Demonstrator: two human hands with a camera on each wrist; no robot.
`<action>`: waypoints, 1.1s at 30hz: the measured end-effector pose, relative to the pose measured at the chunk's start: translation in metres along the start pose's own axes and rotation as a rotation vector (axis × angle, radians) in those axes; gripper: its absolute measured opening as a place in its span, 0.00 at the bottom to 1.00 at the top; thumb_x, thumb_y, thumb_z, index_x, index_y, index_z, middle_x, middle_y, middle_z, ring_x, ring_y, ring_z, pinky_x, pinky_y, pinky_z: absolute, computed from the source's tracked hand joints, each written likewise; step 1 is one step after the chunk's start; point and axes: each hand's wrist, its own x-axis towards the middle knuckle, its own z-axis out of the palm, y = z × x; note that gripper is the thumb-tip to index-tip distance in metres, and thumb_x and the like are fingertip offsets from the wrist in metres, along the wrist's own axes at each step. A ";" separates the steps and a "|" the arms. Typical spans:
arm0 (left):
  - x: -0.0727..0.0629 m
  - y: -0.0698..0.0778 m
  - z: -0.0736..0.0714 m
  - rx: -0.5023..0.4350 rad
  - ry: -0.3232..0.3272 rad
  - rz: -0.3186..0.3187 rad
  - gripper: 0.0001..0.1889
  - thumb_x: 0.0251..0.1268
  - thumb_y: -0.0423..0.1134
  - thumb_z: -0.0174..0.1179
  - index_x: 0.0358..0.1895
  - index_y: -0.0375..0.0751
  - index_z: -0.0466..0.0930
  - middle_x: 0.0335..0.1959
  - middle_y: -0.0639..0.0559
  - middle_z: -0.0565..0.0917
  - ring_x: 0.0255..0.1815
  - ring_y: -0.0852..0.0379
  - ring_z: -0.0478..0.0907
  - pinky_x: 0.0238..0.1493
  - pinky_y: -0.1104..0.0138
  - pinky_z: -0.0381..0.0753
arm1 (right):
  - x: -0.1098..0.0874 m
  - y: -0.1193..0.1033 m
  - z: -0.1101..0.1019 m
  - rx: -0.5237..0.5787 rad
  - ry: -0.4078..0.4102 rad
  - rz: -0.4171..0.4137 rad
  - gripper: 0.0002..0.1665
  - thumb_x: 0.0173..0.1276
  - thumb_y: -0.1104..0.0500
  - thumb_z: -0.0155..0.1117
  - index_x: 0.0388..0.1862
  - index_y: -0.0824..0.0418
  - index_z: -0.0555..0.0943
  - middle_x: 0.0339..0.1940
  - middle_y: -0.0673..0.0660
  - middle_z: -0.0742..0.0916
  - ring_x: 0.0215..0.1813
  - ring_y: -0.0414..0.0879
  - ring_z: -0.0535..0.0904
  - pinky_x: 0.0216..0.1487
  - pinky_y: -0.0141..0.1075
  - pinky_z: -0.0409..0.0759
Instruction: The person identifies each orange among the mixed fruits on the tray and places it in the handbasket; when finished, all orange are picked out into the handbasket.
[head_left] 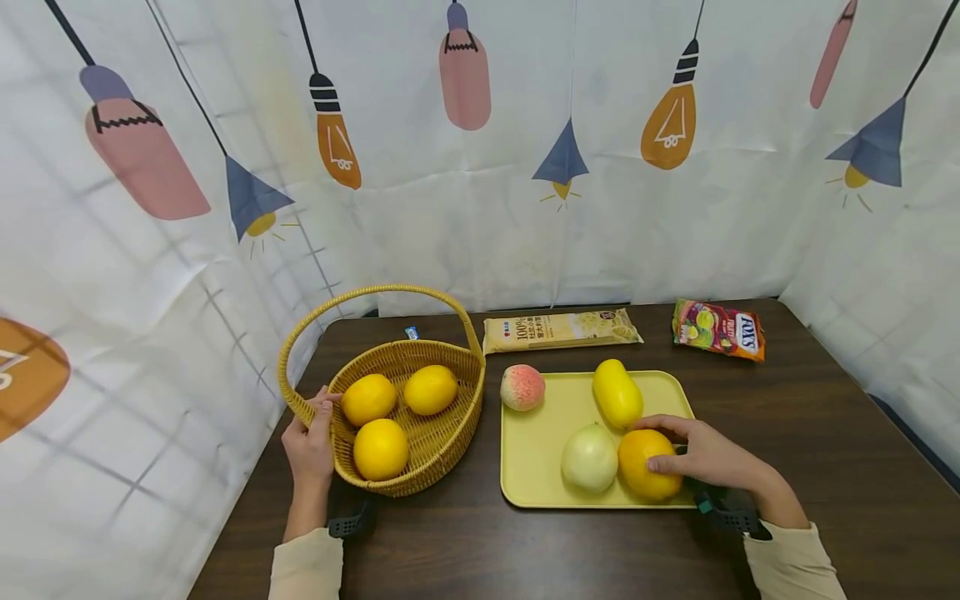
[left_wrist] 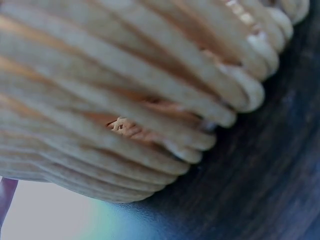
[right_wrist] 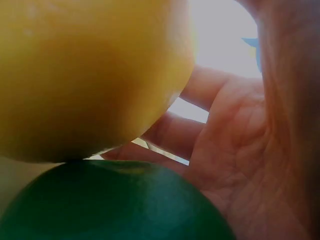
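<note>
My left hand grips the wicker basket at its left rim, by the foot of the handle. Two lemons and an orange lie in it. In the left wrist view the basket's woven side fills most of the picture. Over the yellow tray, my right hand curls its thumb and fingers round another orange. That orange looms large in the right wrist view, above a green fruit mostly hidden from the head view. A pale pear sits against the held orange.
A yellow mango lies on the tray, and a peach is at its back left corner. Behind the tray are a noodle packet and a candy bag. A small blue wrapper lies behind the basket. A printed curtain encloses the table.
</note>
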 end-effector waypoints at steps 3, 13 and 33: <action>0.000 0.000 0.000 -0.008 -0.001 -0.003 0.15 0.73 0.39 0.54 0.45 0.27 0.83 0.41 0.52 0.87 0.65 0.44 0.73 0.60 0.76 0.73 | -0.001 0.003 0.000 0.010 -0.018 -0.012 0.29 0.68 0.54 0.66 0.66 0.57 0.73 0.58 0.54 0.81 0.51 0.37 0.75 0.49 0.31 0.78; 0.000 0.002 0.000 -0.011 0.000 0.000 0.15 0.73 0.38 0.54 0.45 0.26 0.83 0.44 0.40 0.86 0.65 0.44 0.73 0.60 0.76 0.73 | -0.003 0.009 -0.002 0.025 -0.067 -0.002 0.39 0.62 0.53 0.71 0.71 0.59 0.68 0.60 0.58 0.78 0.51 0.38 0.75 0.50 0.33 0.77; -0.010 0.038 0.004 0.024 -0.030 0.003 0.14 0.73 0.33 0.52 0.45 0.21 0.81 0.46 0.26 0.82 0.65 0.36 0.72 0.61 0.74 0.73 | -0.003 0.005 -0.002 -0.082 0.045 0.009 0.45 0.55 0.47 0.76 0.70 0.54 0.67 0.60 0.54 0.79 0.54 0.42 0.75 0.52 0.40 0.77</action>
